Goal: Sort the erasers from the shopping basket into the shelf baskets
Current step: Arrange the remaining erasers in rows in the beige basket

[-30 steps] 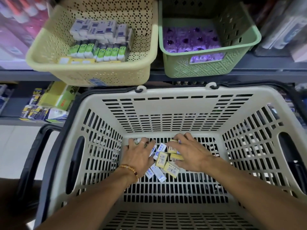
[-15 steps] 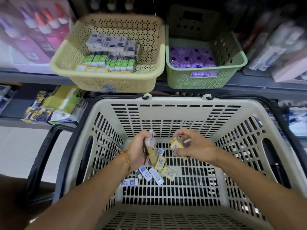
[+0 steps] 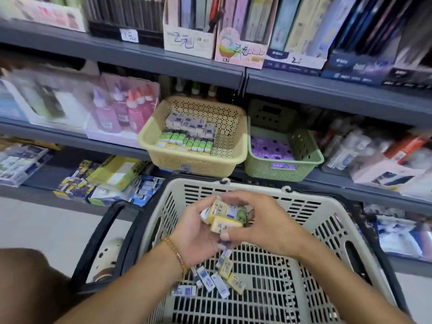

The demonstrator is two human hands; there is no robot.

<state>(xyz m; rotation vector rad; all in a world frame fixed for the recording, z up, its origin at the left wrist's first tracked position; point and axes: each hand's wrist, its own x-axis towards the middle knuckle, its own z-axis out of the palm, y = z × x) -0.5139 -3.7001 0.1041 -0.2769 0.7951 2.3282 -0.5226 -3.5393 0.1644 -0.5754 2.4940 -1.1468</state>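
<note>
Both hands meet above the cream shopping basket (image 3: 332,220), sharing a small bundle of erasers (image 3: 225,217). The left hand (image 3: 198,232), palm up with a bead bracelet (image 3: 176,254) at the wrist, cups the bundle from the left with its fingers curled under it. The right hand (image 3: 264,220) closes on the same bundle from the right, its thumb beneath and its fingers arched over the top. The bundle holds yellow-sleeved erasers, white ones with blue labels and one green piece on the right side. More loose erasers (image 3: 217,279), white-and-blue and yellow, lie scattered on the slotted floor of the shopping basket, nearer than the hands and a little to the left. On the shelf beyond the far rim stand two shelf baskets side by side: the yellow basket (image 3: 233,141) on the left holds rows of white-and-blue, green and yellow erasers against its left wall, and the green basket (image 3: 304,146) on the right holds purple items. Pink glue bottles (image 3: 131,108) stand on the shelf left of the yellow basket, blurred.
</note>
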